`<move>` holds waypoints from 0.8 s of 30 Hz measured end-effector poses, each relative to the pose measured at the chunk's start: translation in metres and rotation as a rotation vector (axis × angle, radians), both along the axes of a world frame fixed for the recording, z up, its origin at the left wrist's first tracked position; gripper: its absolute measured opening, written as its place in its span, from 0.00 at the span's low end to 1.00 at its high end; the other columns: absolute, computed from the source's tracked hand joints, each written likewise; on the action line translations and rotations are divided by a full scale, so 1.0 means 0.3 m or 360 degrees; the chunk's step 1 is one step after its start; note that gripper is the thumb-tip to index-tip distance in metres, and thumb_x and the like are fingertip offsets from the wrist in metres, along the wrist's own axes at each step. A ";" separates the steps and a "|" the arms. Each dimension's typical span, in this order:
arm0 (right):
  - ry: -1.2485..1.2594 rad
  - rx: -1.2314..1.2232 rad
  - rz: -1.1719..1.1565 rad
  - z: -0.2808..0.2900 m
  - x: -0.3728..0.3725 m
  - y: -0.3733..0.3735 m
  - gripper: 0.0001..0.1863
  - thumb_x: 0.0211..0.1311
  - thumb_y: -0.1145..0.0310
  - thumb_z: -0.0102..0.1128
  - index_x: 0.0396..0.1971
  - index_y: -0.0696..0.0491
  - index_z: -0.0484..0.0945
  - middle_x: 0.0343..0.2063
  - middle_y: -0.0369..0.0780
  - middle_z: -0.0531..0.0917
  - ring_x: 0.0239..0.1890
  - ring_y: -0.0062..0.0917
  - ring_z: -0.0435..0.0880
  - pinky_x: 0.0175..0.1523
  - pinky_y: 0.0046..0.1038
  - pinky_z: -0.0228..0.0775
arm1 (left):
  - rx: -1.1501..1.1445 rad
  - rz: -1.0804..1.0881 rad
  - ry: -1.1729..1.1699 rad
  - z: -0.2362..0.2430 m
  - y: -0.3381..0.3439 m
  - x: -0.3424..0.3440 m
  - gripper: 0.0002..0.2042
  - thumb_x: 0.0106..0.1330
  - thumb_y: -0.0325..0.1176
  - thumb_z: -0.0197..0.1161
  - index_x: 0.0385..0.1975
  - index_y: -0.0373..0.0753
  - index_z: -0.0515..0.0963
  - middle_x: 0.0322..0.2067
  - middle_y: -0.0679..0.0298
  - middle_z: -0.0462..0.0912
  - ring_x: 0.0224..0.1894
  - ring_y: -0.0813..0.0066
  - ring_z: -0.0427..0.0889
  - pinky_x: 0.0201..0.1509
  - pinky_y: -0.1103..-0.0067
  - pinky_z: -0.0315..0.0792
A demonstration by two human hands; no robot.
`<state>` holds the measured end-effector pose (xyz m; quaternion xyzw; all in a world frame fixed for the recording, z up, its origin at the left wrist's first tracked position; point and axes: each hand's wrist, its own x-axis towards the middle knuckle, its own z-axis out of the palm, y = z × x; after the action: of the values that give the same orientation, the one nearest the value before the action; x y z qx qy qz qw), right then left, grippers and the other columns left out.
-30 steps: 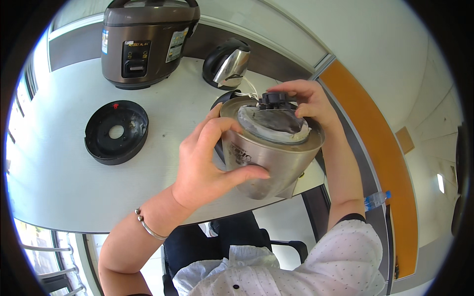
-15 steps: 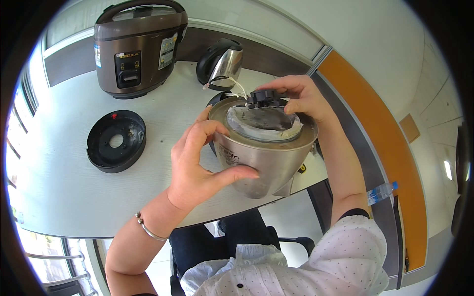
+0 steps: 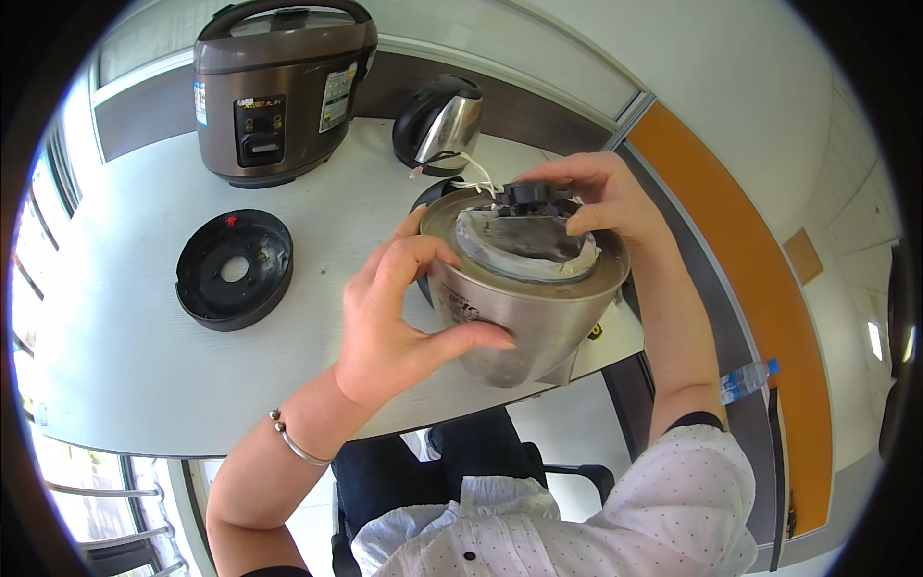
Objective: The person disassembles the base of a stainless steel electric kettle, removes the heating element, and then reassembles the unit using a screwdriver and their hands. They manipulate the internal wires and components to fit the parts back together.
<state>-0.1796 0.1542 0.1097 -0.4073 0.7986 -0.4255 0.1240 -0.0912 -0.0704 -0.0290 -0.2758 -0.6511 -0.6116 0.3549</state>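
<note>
An upturned stainless steel kettle body (image 3: pixel 519 313) is held over the near edge of the grey table (image 3: pixel 115 356), its open underside facing me. My left hand (image 3: pixel 399 322) grips its side wall, thumb and fingers wrapped around the metal. My right hand (image 3: pixel 601 197) reaches over the far rim and pinches a small black part (image 3: pixel 529 197) that sits on the kettle's underside, with thin white wires (image 3: pixel 476 173) leading from it. A grey heating plate (image 3: pixel 524 240) shows inside the rim.
A round black base cover (image 3: pixel 234 269) lies on the table to the left. A brown-grey rice cooker (image 3: pixel 279 87) stands at the back, and a second steel kettle (image 3: pixel 440 123) beside it. An orange wall panel (image 3: pixel 731 260) runs on the right. A plastic bottle (image 3: pixel 745 380) lies on the floor.
The kettle body has tipped a little more upright toward me, and my right hand's fingers have shifted on the black part. The left hand keeps its grip.
</note>
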 end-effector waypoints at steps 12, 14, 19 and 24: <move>0.0663 0.0241 -0.0045 0.030 0.087 -0.064 0.22 0.44 0.71 0.71 0.44 0.56 0.80 0.39 0.39 0.83 0.42 0.24 0.81 0.49 0.26 0.72 | -0.0064 0.0112 -0.0007 0.009 0.000 0.012 0.32 0.33 0.46 0.81 0.34 0.36 0.70 0.29 0.61 0.75 0.50 0.48 0.78 0.49 0.66 0.73; 0.0690 0.0229 -0.0046 0.027 0.088 -0.064 0.21 0.46 0.72 0.70 0.44 0.57 0.80 0.37 0.40 0.84 0.39 0.24 0.82 0.47 0.25 0.73 | -0.0061 0.0105 0.0004 0.008 0.003 0.009 0.32 0.33 0.46 0.81 0.34 0.36 0.70 0.28 0.61 0.75 0.47 0.49 0.79 0.52 0.65 0.72; 0.0708 0.0240 -0.0040 0.025 0.088 -0.071 0.18 0.49 0.73 0.68 0.43 0.58 0.79 0.32 0.40 0.84 0.33 0.23 0.82 0.43 0.23 0.74 | -0.0051 0.0100 0.0067 0.004 0.002 -0.001 0.32 0.33 0.46 0.81 0.34 0.36 0.69 0.28 0.61 0.75 0.44 0.52 0.80 0.56 0.63 0.70; 0.0654 0.0247 -0.0052 0.030 0.088 -0.080 0.17 0.51 0.73 0.67 0.43 0.58 0.79 0.31 0.39 0.83 0.32 0.20 0.81 0.42 0.22 0.74 | -0.0067 0.0122 0.0061 0.000 0.002 0.002 0.32 0.33 0.45 0.81 0.35 0.36 0.69 0.30 0.59 0.77 0.49 0.47 0.78 0.51 0.64 0.73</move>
<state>-0.1532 0.1302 0.1185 -0.4618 0.8438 -0.2728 -0.0172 -0.0905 -0.0700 -0.0291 -0.2697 -0.6669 -0.5783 0.3848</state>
